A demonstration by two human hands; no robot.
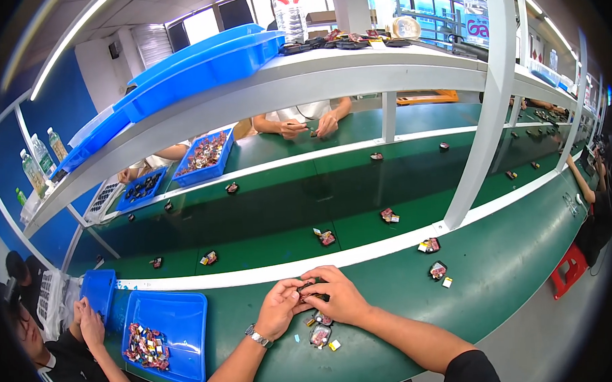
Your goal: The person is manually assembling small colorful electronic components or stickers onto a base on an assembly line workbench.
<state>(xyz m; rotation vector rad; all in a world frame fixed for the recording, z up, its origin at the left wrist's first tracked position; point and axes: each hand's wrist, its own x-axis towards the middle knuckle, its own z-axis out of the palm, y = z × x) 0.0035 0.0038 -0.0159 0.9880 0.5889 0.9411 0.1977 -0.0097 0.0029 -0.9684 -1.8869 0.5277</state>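
Right now I see my left hand (279,307) and right hand (339,297) pinched together on a small dark part (309,287) above the green bench (500,264); more small parts (320,335) lie just below; a blue tray (181,312) sits left.

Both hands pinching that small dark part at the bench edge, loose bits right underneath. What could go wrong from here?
1. The left hand and right hand crowd one small dark part; a slip could drop it among the loose pieces below.
2. Those pieces lie near the green bench front edge; a forearm sweep might push them off.
3. The tiny yellow piece could easily get lost.
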